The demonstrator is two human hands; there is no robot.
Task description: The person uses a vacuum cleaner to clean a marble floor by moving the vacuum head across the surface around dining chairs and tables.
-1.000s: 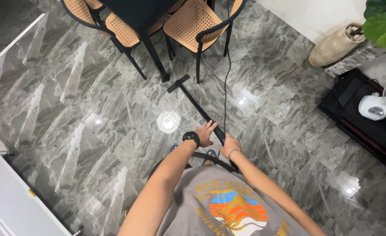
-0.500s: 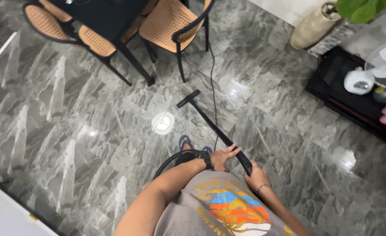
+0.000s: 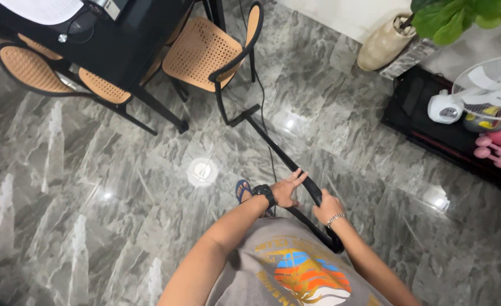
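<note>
A black vacuum wand (image 3: 273, 144) slants across the grey marble floor, and its floor head (image 3: 245, 115) lies beside a leg of the nearest cane chair (image 3: 205, 48). My left hand (image 3: 287, 188), a black watch on the wrist, grips the wand from the left with fingers partly spread. My right hand (image 3: 326, 207), with a bracelet, is closed around the handle end (image 3: 314, 191). The black hose (image 3: 318, 231) curves back from there towards my body. A thin black cord (image 3: 265, 122) runs along the floor next to the wand.
A black table (image 3: 100, 34) with cane chairs stands at the top left. At the right is a low black stand (image 3: 432, 130) with a white fan (image 3: 488, 90) and pink toys (image 3: 497, 144). A potted plant (image 3: 389, 39) leans at the top right. My sandalled foot (image 3: 243, 191) shows below.
The wand has been pushed forward, so its head now lies beside the chair leg. Both hands moved with it, and the view shifted towards the table.
</note>
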